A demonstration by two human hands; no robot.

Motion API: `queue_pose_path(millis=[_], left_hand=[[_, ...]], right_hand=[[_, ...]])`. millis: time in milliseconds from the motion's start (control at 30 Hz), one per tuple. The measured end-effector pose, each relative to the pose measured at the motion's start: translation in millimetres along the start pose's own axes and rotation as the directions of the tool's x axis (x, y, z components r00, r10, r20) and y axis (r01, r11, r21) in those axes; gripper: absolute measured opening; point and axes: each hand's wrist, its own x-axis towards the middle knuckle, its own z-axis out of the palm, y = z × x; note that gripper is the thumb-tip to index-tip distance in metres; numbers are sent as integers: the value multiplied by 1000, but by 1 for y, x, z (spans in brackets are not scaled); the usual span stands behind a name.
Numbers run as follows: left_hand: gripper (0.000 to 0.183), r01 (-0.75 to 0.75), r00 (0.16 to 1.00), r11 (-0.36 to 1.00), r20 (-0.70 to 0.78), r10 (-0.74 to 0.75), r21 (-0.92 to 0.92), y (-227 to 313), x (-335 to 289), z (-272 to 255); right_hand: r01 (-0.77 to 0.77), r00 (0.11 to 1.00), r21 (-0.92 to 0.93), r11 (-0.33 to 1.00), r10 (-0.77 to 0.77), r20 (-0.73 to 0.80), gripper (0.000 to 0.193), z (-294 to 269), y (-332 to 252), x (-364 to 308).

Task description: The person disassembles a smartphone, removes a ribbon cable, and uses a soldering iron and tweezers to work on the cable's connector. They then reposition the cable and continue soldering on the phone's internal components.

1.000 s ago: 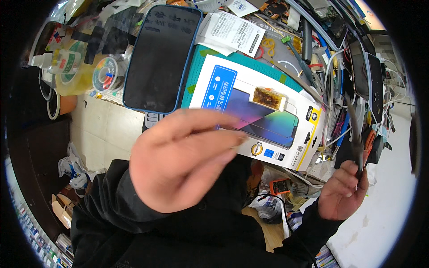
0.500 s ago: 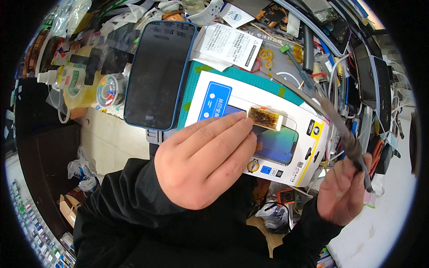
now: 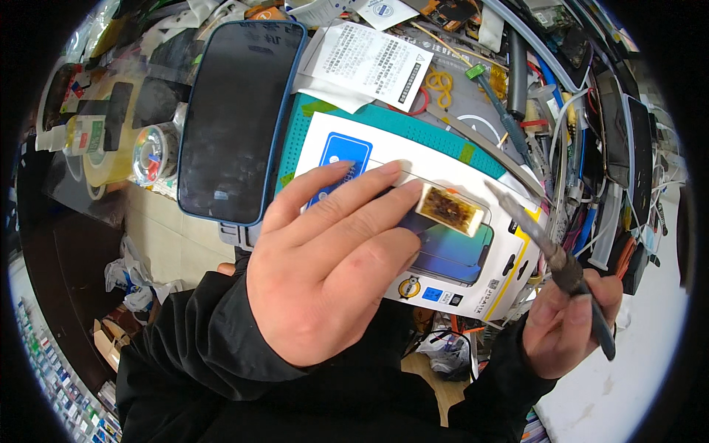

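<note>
My left hand (image 3: pixel 329 269) pinches the near end of a small white box (image 3: pixel 476 223) between forefinger and thumb. Dark brown, amber, rosin-like stuff fills the box. My other fingers lie spread over a white screen-protector package (image 3: pixel 484 299) with a printed phone on it. In my right hand (image 3: pixel 565 321) is a soldering iron (image 3: pixel 567 273), its grey pointed shaft slanting up and left. Its tip is above the package, to the right of the box and apart from it.
A dark phone (image 3: pixel 240 122) in a blue case lies at the left, beside a teal mat (image 3: pixel 413 136). Behind the mat is a white printed paper (image 3: pixel 369 66). Tape rolls (image 3: pixel 153 155) and a bottle (image 3: pixel 85 134) stand far left; tools and cables crowd the right.
The soldering iron's tip has swung lower and left, closer to the box. My left fingers have spread apart. The box and package appear slightly lower and turned clockwise.
</note>
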Motion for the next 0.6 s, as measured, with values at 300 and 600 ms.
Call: queue_pose_path(millis=[300,600], left_hand=[[20,214,977,784,135,-166,-583,14,-6,-31],[28,566,628,-285,628,-459,-774,29,-28,-13]], right_hand=[[13,999,7,1000,-14,31,29,5,9,-3],[-73,997,-16,997,72,-10,30,17,5,-8]])
